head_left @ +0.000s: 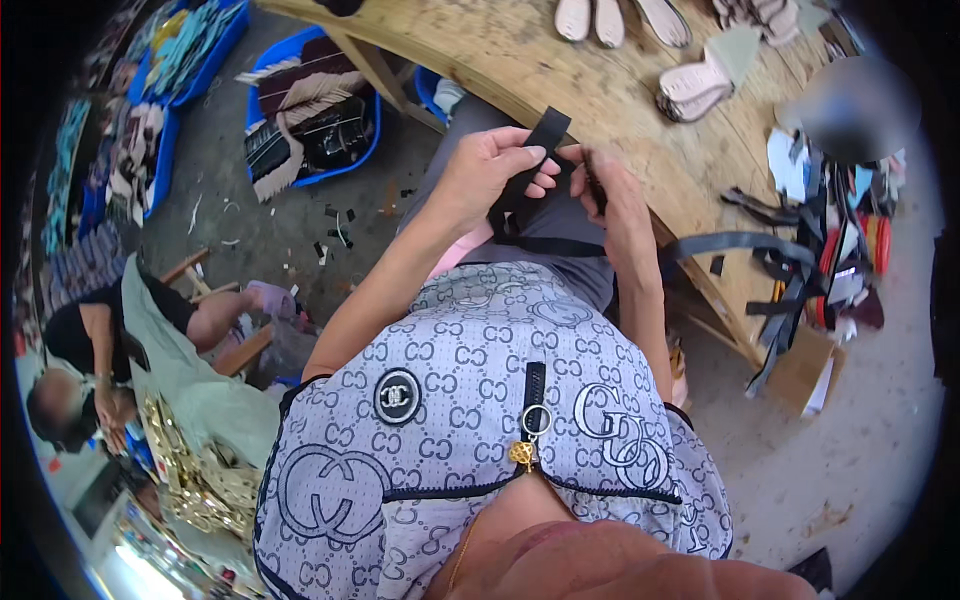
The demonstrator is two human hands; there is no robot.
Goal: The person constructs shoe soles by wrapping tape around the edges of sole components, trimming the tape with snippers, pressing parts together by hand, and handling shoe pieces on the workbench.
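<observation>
In front of my lap, near the table's edge, my left hand (500, 178) pinches a flat black strap (547, 130) between thumb and fingers. One end of the strap sticks up past the thumb; the other drops toward my lap. Close by on the right, my right hand (618, 200) is closed on a narrow dark strip (596, 186), partly covered by its fingers. Both hands' fingertips nearly meet. A length of black band (555, 246) crosses my lap below them. Whether it joins the pieces in my hands I cannot tell.
Pale shoe-sole pieces (692, 90) lie on the wooden table (520, 50). Dark straps (740, 242) and scraps pile at its right end, above a cardboard box (806, 370). Blue tubs of cut pieces (310, 110) stand on the floor leftward. Another person (85, 330) sits at lower left.
</observation>
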